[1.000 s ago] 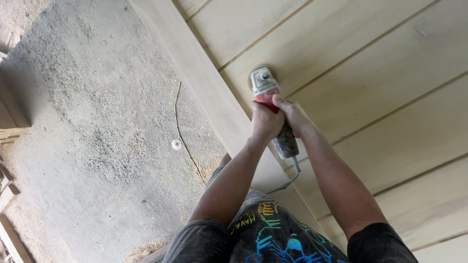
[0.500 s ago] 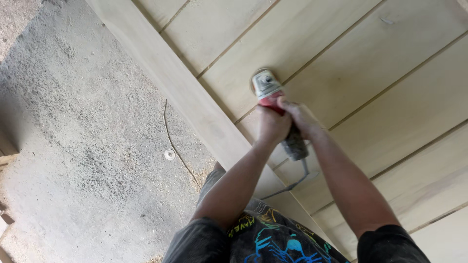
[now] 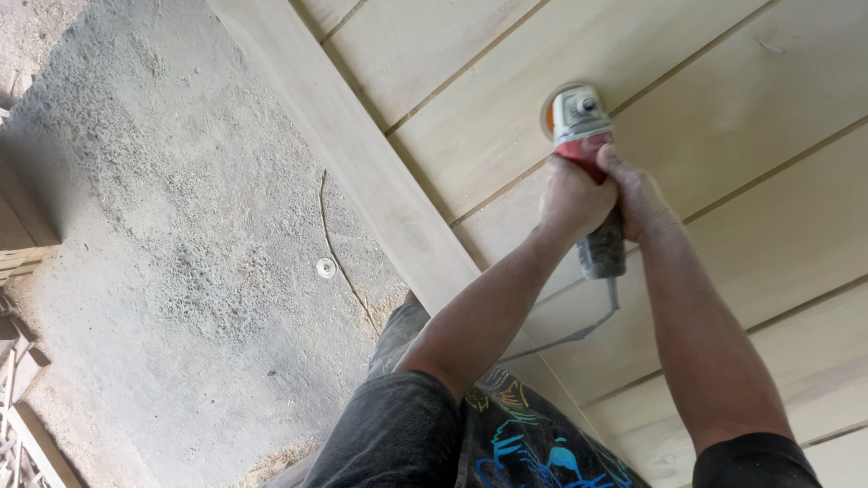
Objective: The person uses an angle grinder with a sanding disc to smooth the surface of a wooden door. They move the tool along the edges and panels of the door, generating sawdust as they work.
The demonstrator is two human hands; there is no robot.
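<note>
Red grinder (image 3: 583, 145) body under both hands.

Soft, even daylight fills the scene, bright but without hard glare. The pale wooden panel (image 3: 723, 136) reflects it evenly, showing its seams crisply. The dusty concrete floor (image 3: 181, 226) on the left is a shade dimmer, with a darker shadow at its far left edge. Both forearms read dark against the wood. Focus is sharp throughout; straight board edges bow slightly near the frame edges.
</note>
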